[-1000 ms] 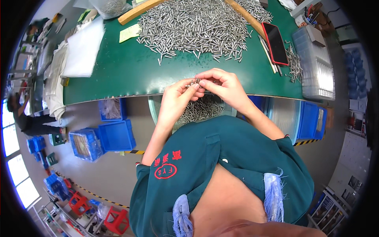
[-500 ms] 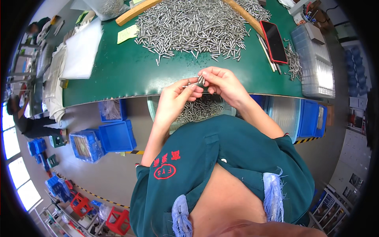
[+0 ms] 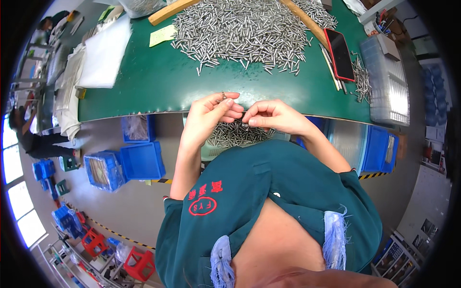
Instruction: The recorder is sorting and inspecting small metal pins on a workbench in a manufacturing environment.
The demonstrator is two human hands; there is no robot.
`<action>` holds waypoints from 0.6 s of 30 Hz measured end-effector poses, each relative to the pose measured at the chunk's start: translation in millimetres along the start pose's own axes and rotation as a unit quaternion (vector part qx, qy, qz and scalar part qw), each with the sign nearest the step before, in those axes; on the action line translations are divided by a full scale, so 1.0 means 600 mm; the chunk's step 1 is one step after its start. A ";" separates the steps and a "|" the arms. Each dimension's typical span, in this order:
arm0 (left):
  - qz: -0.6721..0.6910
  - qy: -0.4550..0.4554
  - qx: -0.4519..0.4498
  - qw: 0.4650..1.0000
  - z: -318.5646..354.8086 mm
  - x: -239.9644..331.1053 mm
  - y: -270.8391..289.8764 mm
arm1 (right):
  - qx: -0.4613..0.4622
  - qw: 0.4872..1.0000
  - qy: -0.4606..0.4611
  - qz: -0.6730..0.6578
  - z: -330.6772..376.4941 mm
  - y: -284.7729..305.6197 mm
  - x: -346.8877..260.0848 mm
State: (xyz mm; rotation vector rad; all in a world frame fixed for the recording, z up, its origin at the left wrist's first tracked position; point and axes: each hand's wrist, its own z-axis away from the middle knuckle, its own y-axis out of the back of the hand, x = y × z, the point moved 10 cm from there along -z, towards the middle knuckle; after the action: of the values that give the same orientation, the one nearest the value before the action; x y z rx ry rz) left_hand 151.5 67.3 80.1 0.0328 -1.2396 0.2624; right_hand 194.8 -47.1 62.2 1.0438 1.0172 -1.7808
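Note:
My left hand (image 3: 207,115) is at the table's front edge, its fingers curled around a few small silver metal pins (image 3: 222,98). Close beside it, my right hand (image 3: 278,116) has its thumb and fingers pinched together, low over a pale green basket (image 3: 209,152). Whether a pin is still between those fingertips is hard to make out. Many loose metal pins (image 3: 235,135) fill the basket, which sits at my lap, partly under the table edge. A large heap of the same pins (image 3: 240,36) is spread on the green tabletop (image 3: 158,86).
Wooden bars (image 3: 307,23) flank the heap. To the right are a red-edged phone (image 3: 339,55), thin rods, a small pin pile (image 3: 361,81) and clear plastic boxes (image 3: 384,86). White sheets (image 3: 105,55) lie left. Blue bins (image 3: 142,161) stand on the floor; a person (image 3: 38,139) is far left.
My right hand has moved down from the tabletop edge to over the basket; the pins seen in its fingertips no longer show clearly. My left hand keeps its pins, slightly turned.

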 end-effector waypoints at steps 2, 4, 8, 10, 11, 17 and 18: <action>0.010 0.006 -0.015 1.000 0.002 -0.002 -0.004 | 0.006 0.998 0.036 0.048 0.000 0.003 -0.010; 0.013 0.029 -0.037 0.999 0.004 -0.008 -0.013 | 0.047 0.998 0.038 0.026 -0.001 0.017 -0.022; 0.015 0.062 -0.088 0.994 0.010 -0.013 -0.037 | 0.104 0.990 0.096 0.003 -0.011 0.020 -0.051; -0.002 0.071 -0.105 0.992 0.010 -0.019 -0.046 | 0.100 0.980 0.169 0.028 -0.015 0.016 -0.068; -0.018 0.080 -0.121 0.989 0.010 -0.023 -0.052 | 0.099 0.980 0.169 0.028 -0.016 0.017 -0.069; -0.011 0.078 -0.127 0.989 0.009 -0.022 -0.054 | 0.157 0.965 0.145 0.154 -0.010 0.042 -0.079; -0.008 0.082 -0.123 0.989 0.008 -0.023 -0.052 | 0.199 0.948 0.153 0.194 -0.003 0.058 -0.087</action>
State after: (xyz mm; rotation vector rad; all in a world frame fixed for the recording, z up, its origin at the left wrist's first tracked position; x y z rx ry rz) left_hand 149.6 33.8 72.3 -0.1879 -1.0994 0.0941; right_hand 243.9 -44.8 101.5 1.6864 0.5731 -1.5527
